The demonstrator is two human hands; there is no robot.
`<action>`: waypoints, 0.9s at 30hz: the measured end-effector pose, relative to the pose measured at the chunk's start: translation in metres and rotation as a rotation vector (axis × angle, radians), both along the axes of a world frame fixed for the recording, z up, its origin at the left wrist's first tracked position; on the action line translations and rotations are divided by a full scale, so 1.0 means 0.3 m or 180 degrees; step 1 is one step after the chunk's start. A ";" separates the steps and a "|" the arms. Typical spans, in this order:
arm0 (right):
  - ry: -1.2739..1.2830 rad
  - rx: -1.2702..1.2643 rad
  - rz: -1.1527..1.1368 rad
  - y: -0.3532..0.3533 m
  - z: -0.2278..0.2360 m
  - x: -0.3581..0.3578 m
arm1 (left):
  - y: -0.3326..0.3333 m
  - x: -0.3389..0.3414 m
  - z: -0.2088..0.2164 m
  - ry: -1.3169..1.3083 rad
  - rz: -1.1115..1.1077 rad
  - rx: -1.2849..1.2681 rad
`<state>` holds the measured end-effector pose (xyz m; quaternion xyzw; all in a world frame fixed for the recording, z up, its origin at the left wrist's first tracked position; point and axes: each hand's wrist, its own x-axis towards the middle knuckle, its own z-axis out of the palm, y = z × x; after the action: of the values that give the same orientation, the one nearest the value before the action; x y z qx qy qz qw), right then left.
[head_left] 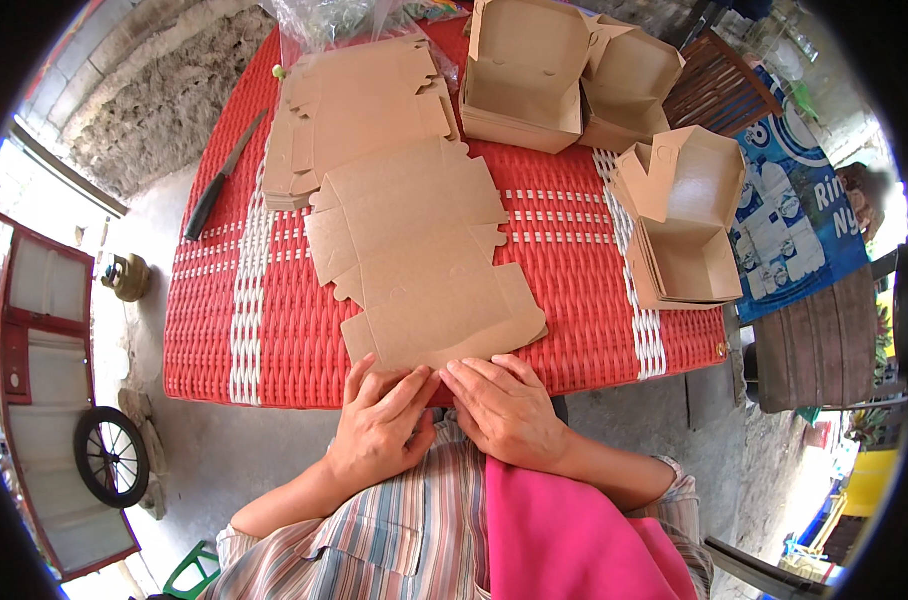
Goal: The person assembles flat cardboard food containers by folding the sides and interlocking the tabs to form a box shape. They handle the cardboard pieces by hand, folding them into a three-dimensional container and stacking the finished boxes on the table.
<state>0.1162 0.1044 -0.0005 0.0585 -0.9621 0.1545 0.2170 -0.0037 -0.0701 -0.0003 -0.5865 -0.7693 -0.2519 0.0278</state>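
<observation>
A flat, unfolded cardboard food box (424, 240) lies on the red woven table, its near edge at the table's front. My left hand (379, 425) grips that near edge with bent fingers, the thumb low beneath it. Close beside it, my right hand (504, 415) holds the same edge, fingers over the top and its thumb hidden. The fingertips of both hands almost meet at the middle of the edge. The cardboard's creases and slotted side tabs show, and its far end overlaps a stack of flat box blanks (359, 105).
Folded open boxes stand nested at the back (524, 85), beside them (629, 90) and at the right (684, 260). A black-handled knife (219, 185) lies at the left edge of the table (564, 290). A clear plastic bag (339, 20) sits at the far end.
</observation>
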 end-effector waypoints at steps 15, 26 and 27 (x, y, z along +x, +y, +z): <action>-0.0093 -0.0228 -0.0035 0.078 0.030 -0.005 | -0.089 -0.043 0.015 0.0211 0.0187 -0.0180; -0.0068 0.0016 -0.0456 0.209 0.044 0.065 | -0.109 -0.050 -0.005 0.0242 0.0135 -0.0122; -0.0114 -0.0094 -0.0432 0.212 0.047 0.063 | -0.107 -0.055 0.003 0.0156 0.0113 -0.0132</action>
<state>0.1352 0.1680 0.0135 -0.0129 -0.9652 0.1546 0.2106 -0.0204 -0.1022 0.0007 -0.5792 -0.7837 -0.2209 0.0389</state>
